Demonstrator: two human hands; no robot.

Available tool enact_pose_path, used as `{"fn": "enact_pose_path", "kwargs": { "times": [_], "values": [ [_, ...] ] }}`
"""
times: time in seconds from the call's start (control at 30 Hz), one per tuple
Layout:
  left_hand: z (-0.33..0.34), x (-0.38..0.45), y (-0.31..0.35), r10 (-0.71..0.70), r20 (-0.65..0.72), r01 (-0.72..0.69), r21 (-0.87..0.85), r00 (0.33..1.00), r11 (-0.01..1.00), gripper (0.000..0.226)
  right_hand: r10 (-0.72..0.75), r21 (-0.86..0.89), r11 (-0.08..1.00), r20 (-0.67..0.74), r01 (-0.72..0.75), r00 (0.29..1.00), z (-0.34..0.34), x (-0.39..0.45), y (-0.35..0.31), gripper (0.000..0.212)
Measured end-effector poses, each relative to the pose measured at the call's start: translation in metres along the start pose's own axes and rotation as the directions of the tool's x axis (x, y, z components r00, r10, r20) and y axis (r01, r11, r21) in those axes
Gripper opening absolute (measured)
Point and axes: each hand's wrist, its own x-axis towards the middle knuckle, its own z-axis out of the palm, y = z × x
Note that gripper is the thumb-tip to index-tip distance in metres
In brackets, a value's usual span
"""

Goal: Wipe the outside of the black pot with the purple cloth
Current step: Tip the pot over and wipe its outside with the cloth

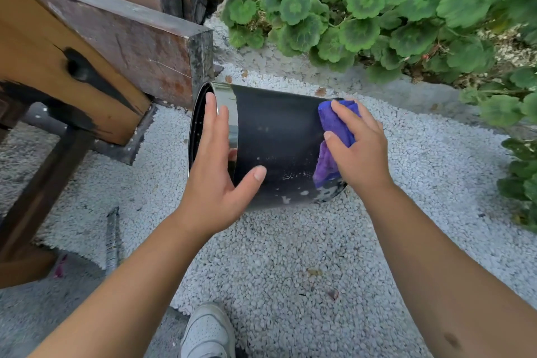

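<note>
the black pot (273,142) lies on its side on white gravel (276,256), mouth facing a wooden bench (87,73). the left hand (216,171) rests flat, fingers straight, on the rim end. the right hand (359,148) grasps the purple cloth (334,128) against the base end.

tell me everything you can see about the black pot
The black pot lies on its side on white gravel, mouth to the left, base to the right. Its wall looks smooth and glossy, with a shiny band at the rim and pale specks low down. The left hand steadies the rim end; the right hand presses a purple cloth near the base.
</note>
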Motion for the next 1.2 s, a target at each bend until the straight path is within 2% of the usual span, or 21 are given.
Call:
{"fn": "enact_pose_path", "kwargs": {
  "times": [0.07,0.17,0.27,0.37,0.5,0.57,0.63,0.7,0.87,1.1,1.2],
  "values": [
    [-0.002,0.003,0.003,-0.101,-0.010,0.101,0.001,0.995,0.995,0.093,0.018,-0.026,1.000,0.057,-0.016,0.998,-0.006,0.009,-0.003,0.052],
    [-0.002,0.010,-0.001,-0.168,-0.002,0.166,0.173,0.986,0.971,0.097,0.043,-0.118,0.993,0.152,-0.025,0.987,-0.003,0.014,-0.005,0.053],
    [-0.006,0.016,-0.009,-0.189,-0.012,0.187,0.217,0.982,0.958,0.096,0.042,-0.131,0.991,0.119,-0.026,0.992,0.006,0.005,-0.009,0.054],
    [-0.008,0.015,-0.015,-0.160,-0.040,0.165,0.181,0.986,0.970,0.098,-0.025,-0.132,0.991,0.027,0.029,0.999,0.011,-0.006,-0.022,0.054],
    [-0.001,0.010,-0.017,-0.093,-0.081,0.104,0.143,0.992,0.984,0.097,-0.180,-0.017,0.984,-0.076,0.180,0.981,0.020,-0.022,-0.067,0.052],
    [0.003,0.011,-0.012,-0.025,-0.072,0.033,0.109,0.997,0.993,0.096,-0.311,0.013,0.950,-0.048,0.311,0.949,0.031,-0.032,-0.093,0.051],
    [0.008,0.013,-0.006,0.026,-0.060,-0.023,0.064,0.998,0.998,0.100,-0.358,0.025,0.934,0.060,0.357,0.932,0.043,-0.045,-0.109,0.050],
    [0.010,0.013,-0.001,0.026,-0.050,-0.023,0.046,0.998,0.999,0.106,-0.340,0.000,0.940,0.107,0.342,0.934,0.049,-0.056,-0.109,0.047],
    [0.008,0.009,0.000,0.008,-0.036,-0.004,0.102,0.999,0.995,0.109,-0.320,-0.093,0.942,0.050,0.324,0.946,0.046,-0.058,-0.081,0.044],
    [0.006,0.006,-0.002,-0.020,-0.063,0.027,0.104,0.998,0.994,0.108,-0.171,-0.111,0.979,0.006,0.170,0.985,0.039,-0.055,-0.045,0.045],
    [0.004,0.009,-0.002,-0.048,-0.040,0.054,0.175,0.998,0.983,0.102,-0.093,-0.123,0.988,-0.009,0.091,0.996,0.034,-0.052,-0.029,0.045]
  ]
}}
